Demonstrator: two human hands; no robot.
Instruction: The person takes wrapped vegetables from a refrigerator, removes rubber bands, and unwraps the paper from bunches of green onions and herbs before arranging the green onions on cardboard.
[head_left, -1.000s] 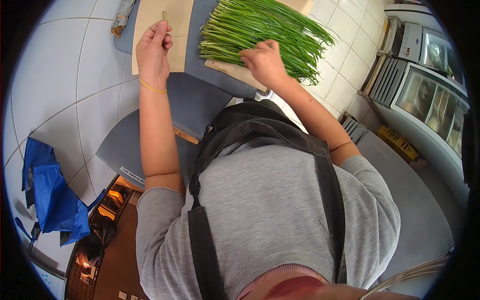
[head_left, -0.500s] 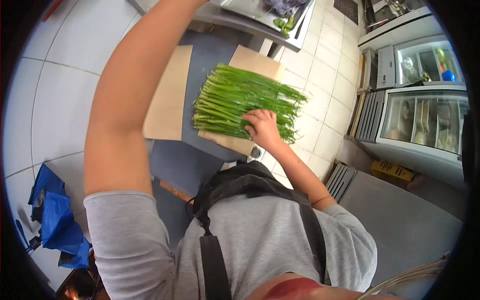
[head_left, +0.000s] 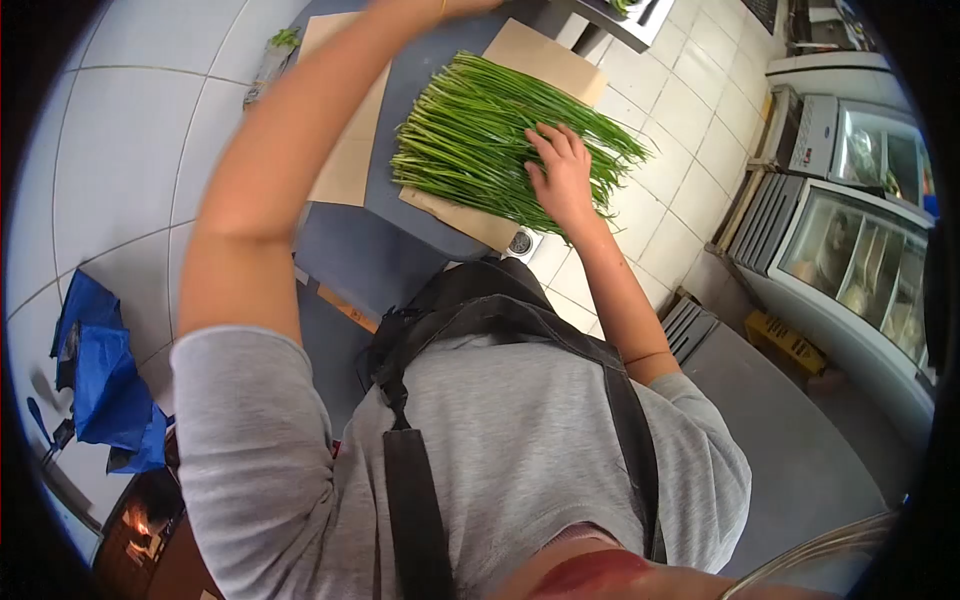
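A wide layer of long, thin green stalks that look like garlic chives (head_left: 480, 135) lies side by side on brown cardboard (head_left: 455, 215) atop a grey table. My right hand (head_left: 562, 170) rests palm down on the stalks toward their leafy ends, fingers loosely stretched and thumb apart. It grips nothing that I can see. My left arm reaches up over the left side of the table, a thin band at its wrist. Only a sliver of my left hand (head_left: 475, 5) shows at the top edge, its fingers cut off by the frame.
Another cardboard sheet (head_left: 350, 155) lies under my left arm. A metal counter corner (head_left: 640, 25) juts in at the top. Glass-lidded fridges (head_left: 855, 270) line the right side, a yellow box (head_left: 785, 340) below them. A blue bag (head_left: 110, 390) hangs by the tiled left wall.
The view has shifted, so the table and stalks sit higher and the metal counter is mostly out of frame. My left forearm has swung to the right. My right hand stays on the stalks.
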